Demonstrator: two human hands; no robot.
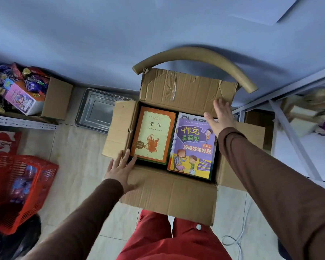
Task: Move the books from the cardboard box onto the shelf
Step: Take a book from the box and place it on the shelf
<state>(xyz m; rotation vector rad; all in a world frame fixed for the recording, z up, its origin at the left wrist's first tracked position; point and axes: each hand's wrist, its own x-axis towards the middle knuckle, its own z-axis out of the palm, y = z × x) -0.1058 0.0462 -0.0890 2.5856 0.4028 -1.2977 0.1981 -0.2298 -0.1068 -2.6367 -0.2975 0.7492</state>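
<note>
Both brown-sleeved arms reach forward, left hand and right hand flat with fingers spread.

Purple book hides most of another, perhaps a magazine

Head-worn wide-angle view, looking steeply down from above.

The single camera sits at the person's head and faces forward and down onto the open cardboard box, which fills the middle of the frame at arm's reach. Both sleeved arms enter from the bottom edge, the left hand and right hand well inside the picture. Wide-angle bending curves the wall above and the shelf at the right edge.
</note>
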